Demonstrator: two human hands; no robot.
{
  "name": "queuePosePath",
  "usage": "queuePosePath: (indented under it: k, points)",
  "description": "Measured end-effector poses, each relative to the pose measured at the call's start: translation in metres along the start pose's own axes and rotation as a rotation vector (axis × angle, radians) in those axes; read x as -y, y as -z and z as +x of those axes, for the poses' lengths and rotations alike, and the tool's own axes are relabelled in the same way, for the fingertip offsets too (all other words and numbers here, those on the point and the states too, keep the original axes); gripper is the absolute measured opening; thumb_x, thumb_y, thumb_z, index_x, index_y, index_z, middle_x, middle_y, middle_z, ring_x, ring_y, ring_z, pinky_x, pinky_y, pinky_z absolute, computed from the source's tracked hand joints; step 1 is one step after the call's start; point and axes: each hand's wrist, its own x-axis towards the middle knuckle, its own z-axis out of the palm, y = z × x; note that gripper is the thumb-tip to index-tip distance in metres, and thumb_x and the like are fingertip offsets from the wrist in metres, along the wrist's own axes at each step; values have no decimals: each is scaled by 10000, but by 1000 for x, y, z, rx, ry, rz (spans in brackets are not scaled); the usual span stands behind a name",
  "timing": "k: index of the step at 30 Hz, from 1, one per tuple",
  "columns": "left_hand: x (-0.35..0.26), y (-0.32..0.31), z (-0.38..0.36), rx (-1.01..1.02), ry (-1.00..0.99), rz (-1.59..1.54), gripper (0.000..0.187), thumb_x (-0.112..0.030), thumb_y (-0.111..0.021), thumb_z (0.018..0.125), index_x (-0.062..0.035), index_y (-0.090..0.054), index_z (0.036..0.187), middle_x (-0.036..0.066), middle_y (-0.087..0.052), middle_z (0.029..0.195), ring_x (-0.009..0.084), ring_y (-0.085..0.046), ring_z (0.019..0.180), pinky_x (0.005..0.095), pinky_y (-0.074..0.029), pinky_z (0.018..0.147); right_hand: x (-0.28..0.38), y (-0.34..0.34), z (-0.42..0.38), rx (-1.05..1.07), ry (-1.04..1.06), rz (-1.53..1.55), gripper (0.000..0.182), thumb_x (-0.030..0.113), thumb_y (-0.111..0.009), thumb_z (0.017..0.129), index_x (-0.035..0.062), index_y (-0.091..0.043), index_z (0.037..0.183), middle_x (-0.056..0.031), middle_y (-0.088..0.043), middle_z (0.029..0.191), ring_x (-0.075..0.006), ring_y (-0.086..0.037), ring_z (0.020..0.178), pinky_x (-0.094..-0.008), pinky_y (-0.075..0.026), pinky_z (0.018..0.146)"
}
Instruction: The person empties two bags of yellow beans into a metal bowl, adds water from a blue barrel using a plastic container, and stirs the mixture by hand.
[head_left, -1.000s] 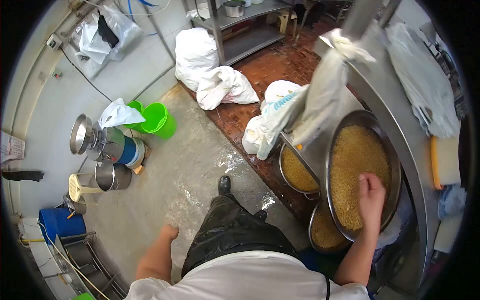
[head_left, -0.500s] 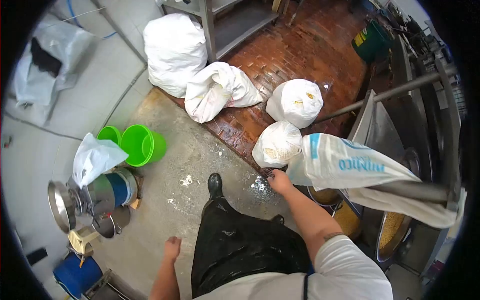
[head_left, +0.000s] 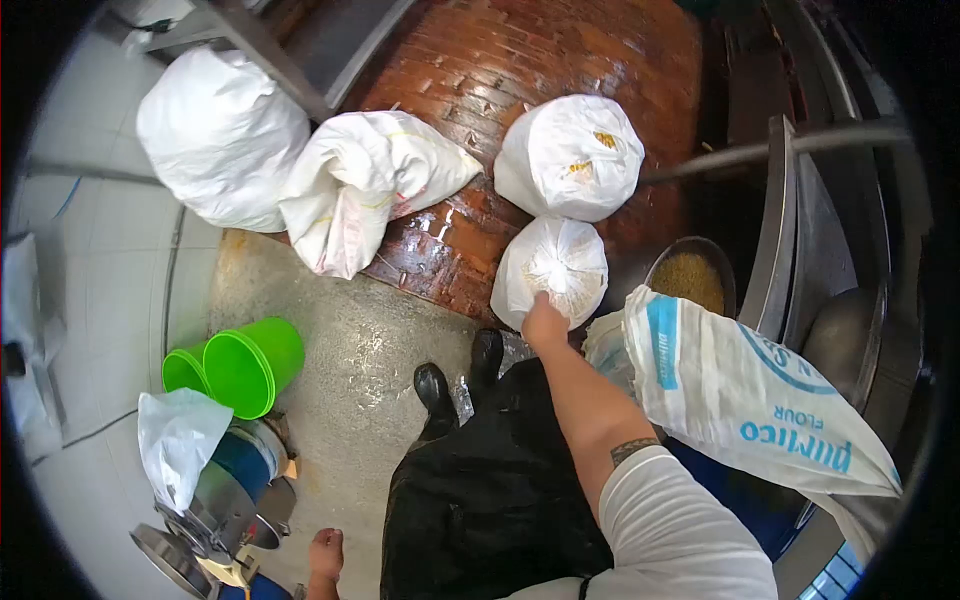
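My right hand (head_left: 543,325) reaches down over the small tied white plastic bag (head_left: 560,262), its fingertips right at the side of the gathered top. The back of the hand hides most of its fingers. Behind that bag stands a larger white bag (head_left: 572,160) with yellow marks. Close to my right forearm a white flour sack (head_left: 735,385) with blue print hangs over a metal bar. My left hand (head_left: 326,553) hangs low at the bottom of the view, fingers curled in with nothing in them.
Two large white sacks, one upright (head_left: 222,140) and one slumped (head_left: 365,180), sit at the left of the wet brick floor (head_left: 450,60). Green buckets (head_left: 262,365) and a metal machine (head_left: 215,510) stand at lower left. A grain-filled pan (head_left: 690,280) is at right.
My view has moved closer to the white bags. My right hand has gone from beside the small bag to over its front. My left hand now sits lower in view.
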Motion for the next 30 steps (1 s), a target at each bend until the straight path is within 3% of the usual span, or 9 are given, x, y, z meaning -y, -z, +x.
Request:
queuePosePath:
  k: [2, 6, 8, 12, 13, 15, 19, 25, 30]
  points:
    - [-45, 3, -7, 70, -84, 91, 386, -313, -678, 933, 35, -707, 1097, 213, -742, 992, 300, -702, 933, 389, -534, 847, -7, 10, 25, 125, -4, 30, 531, 106, -644, 865, 6, -532, 1375, -299, -518, 1410, -485, -593, 1211, -544, -502, 1020]
    - [-49, -7, 25, 66, -77, -27, 386, -299, -675, 948, 31, -696, 1148, 193, -744, 1032, 273, -693, 947, 379, -533, 855, 13, 75, 67, -136, 17, 167, 510, 111, -701, 785, 13, -595, 1274, -300, -639, 1157, -448, -598, 1196, -517, -501, 983]
    - [-81, -2, 24, 92, -91, -71, 399, -296, -674, 963, 29, -682, 1195, 163, -741, 1072, 245, -679, 951, 369, -532, 853, 17, 113, 112, -408, 180, 358, 544, 141, -642, 827, 9, -543, 1345, -304, -562, 1308, -483, -562, 1210, -532, -464, 1043]
    - [-115, 7, 27, 133, 15, -66, 417, -307, -674, 971, 31, -677, 1216, 147, -736, 1085, 227, -668, 943, 360, -531, 847, 61, 215, 149, -994, 66, 403, 669, 230, -718, 835, -41, -491, 1403, -299, -555, 1331, -462, -542, 1263, -505, -452, 1077]
    - [-123, 7, 21, 127, 0, -74, 426, -310, -674, 971, 32, -675, 1225, 153, -736, 1089, 229, -672, 945, 358, -532, 844, 66, 227, 164, -991, 65, 408, 669, 230, -718, 835, -41, -491, 1403, -299, -555, 1331, -462, -542, 1263, -505, -452, 1077]
    - [-138, 6, 11, 115, -14, -81, 434, -313, -674, 971, 33, -673, 1234, 159, -737, 1093, 232, -676, 947, 357, -533, 841, 73, 242, 185, -520, -196, 451, 700, 301, -723, 874, -12, -472, 1447, -309, -539, 1372, -462, -545, 1283, -506, -470, 1062]
    - [-178, 2, -15, 102, -58, 30, 454, -324, -660, 984, 32, -661, 1266, 189, -734, 1112, 258, -692, 950, 372, -544, 844, 68, 239, 199, -301, -125, 139, 580, 382, -727, 905, 38, -628, 1361, -272, -671, 1275, -381, -633, 1242, -481, -504, 1027]
    - [-239, 8, -38, 18, -292, 42, 442, -310, -639, 1000, 32, -649, 1280, 209, -728, 1089, 284, -703, 958, 392, -551, 850, 51, 232, 192, -371, 191, 536, 537, 305, -709, 905, -39, -649, 1313, -222, -723, 1208, -337, -700, 1115, -413, -522, 970]
    - [-319, 15, -67, -22, -357, -56, 407, -259, -639, 1002, 29, -634, 1289, 203, -712, 1111, 279, -687, 1024, 382, -550, 849, 59, 227, 169, -496, 77, 830, 444, 261, -706, 874, -33, -701, 1206, -227, -747, 1092, -339, -711, 999, -404, -530, 892]
